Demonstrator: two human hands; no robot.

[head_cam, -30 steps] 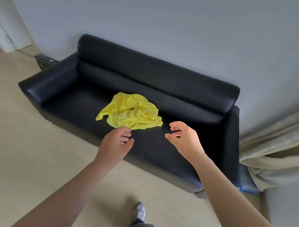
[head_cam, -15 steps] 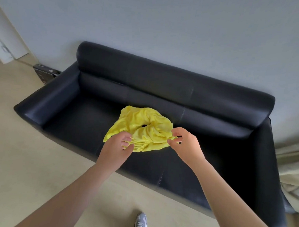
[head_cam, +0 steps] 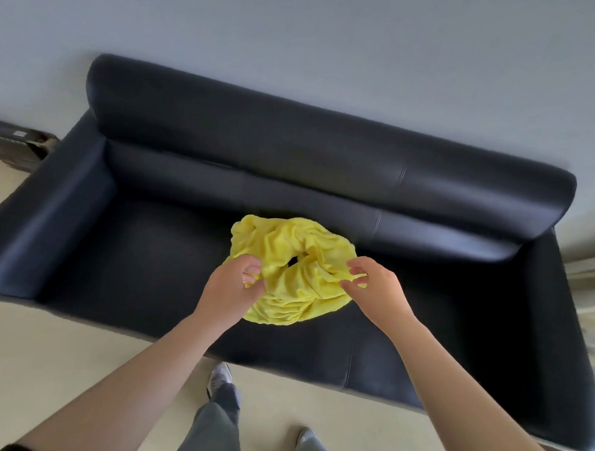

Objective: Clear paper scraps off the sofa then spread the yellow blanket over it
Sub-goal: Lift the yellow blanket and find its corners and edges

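A crumpled yellow blanket [head_cam: 294, 269] lies in a heap on the seat of the black leather sofa [head_cam: 292, 150], near the middle. My left hand [head_cam: 233, 287] rests on the heap's left edge with its fingers curled into the cloth. On the right edge, my right hand [head_cam: 375, 286] has its fingertips pinching a fold of the blanket. No paper scraps show on the seat.
The sofa stands against a pale wall. A dark box [head_cam: 13, 141] sits on the floor beyond the left armrest. A beige curtain [head_cam: 589, 292] hangs past the right armrest. My legs and shoes [head_cam: 219, 378] stand on the light floor before the sofa.
I have stepped closer to the sofa. Both hands went from hovering in front of the blanket to reaching its two sides and closing their fingers on the cloth.
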